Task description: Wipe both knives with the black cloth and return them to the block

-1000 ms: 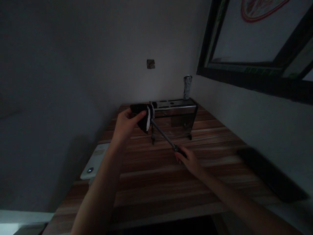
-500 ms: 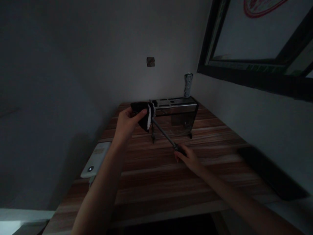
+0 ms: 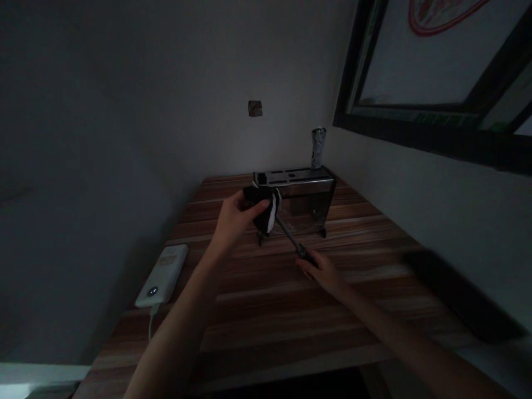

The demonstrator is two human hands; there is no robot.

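In the head view, our left grip (image 3: 235,220) is pinching the black-and-white piece (image 3: 262,225) between thumb and fingers, above the table (image 3: 257,310) and in front of the metal-topped stand (image 3: 298,177). Our right grip (image 3: 322,270) is holding the dark handle (image 3: 306,254) of a slim rod (image 3: 288,233), whose far end is sitting against, inside or behind the piece; we are not managing to tell which. We are probably working best by keeping the piece steady and guiding the rod gently.
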